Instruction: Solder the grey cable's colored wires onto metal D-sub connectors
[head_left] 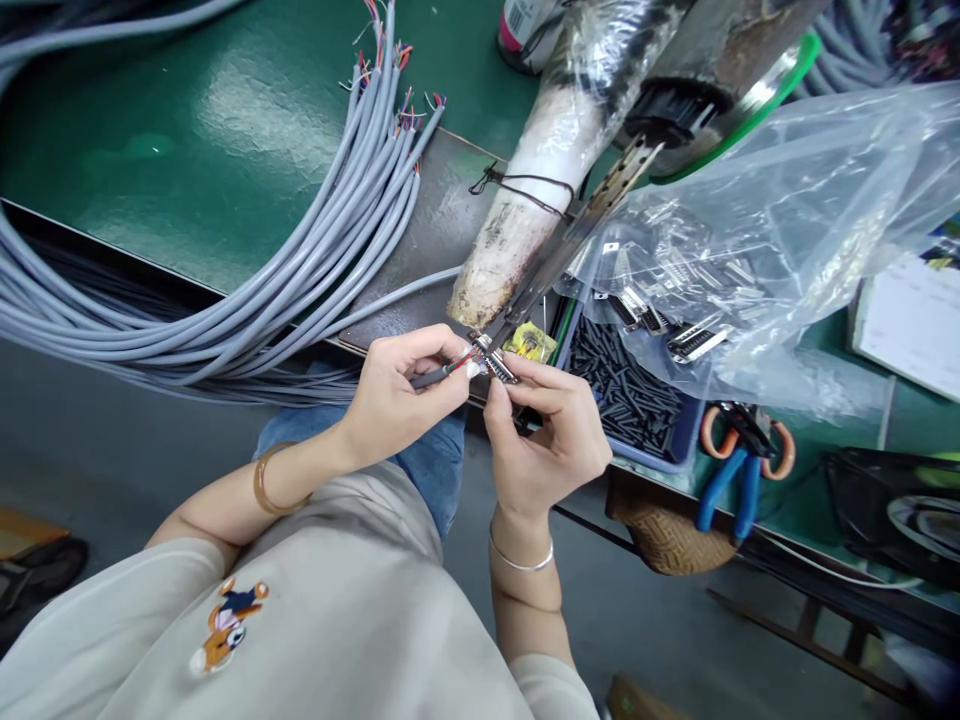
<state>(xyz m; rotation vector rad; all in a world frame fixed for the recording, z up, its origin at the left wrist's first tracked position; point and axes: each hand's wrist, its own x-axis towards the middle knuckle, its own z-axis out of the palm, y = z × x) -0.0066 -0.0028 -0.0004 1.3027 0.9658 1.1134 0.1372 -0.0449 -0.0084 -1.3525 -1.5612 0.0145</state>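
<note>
Between the fingers of my left hand [405, 390] is the end of a grey cable [429, 379], its thin coloured wires bared. My right hand [551, 430] pinches a small metal multi-pin connector [501, 366] by thumb and fingertips. The wires and the connector meet at the tip of a soldering iron [517, 312], which points down from above between my hands. Fingers partly cover the joint, so I cannot tell which wires are attached. Just behind the iron tip lies a crumpled yellow pad [531, 342].
A thick bundle of grey cables [300, 270] curves across the left side. On the right are a blue tray [686, 455] of short black tubes, a clear plastic bag [795, 190] of connectors, and pliers [739, 470] at the table edge. A wrapped white cylinder [517, 200] leans in from above.
</note>
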